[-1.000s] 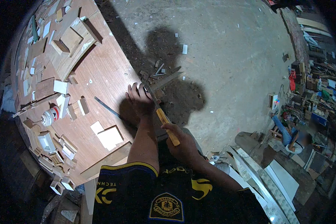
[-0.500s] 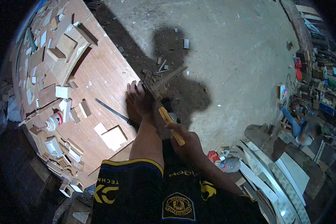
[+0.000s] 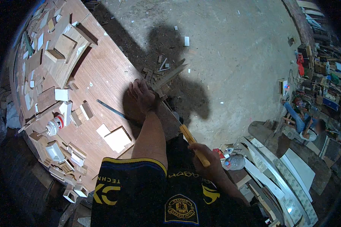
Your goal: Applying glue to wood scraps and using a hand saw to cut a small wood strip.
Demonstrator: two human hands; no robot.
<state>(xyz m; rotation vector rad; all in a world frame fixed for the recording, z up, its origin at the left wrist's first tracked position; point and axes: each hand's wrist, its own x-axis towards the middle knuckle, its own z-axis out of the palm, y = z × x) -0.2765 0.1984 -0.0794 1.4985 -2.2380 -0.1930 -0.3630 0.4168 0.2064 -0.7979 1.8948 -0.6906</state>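
Observation:
At the right edge of the wooden tabletop (image 3: 102, 72), my left hand (image 3: 143, 96) presses down with its fingers bent close together. A strip of wood (image 3: 172, 75) juts past the edge beside it; its near end is hidden by the hand. My right hand (image 3: 208, 160) is wrapped round the yellowish wooden handle of a handsaw (image 3: 195, 145). Its narrow blade runs up and left to the strip, close by my left fingers. On the tabletop, left of my left forearm, lies a dark, narrow, long tool (image 3: 110, 108), partly in shadow.
White pieces (image 3: 117, 139), a white-and-red can (image 3: 55, 125), a curved wooden piece (image 3: 70, 53) and many offcuts lie on the table. Scraps litter the concrete floor (image 3: 231, 56). Long panels (image 3: 276, 181) lie at lower right, near a seated person (image 3: 308, 126).
My right hand has drawn the saw back toward the lower right, away from the table edge. The left hand stays in place, its fingers now closer together.

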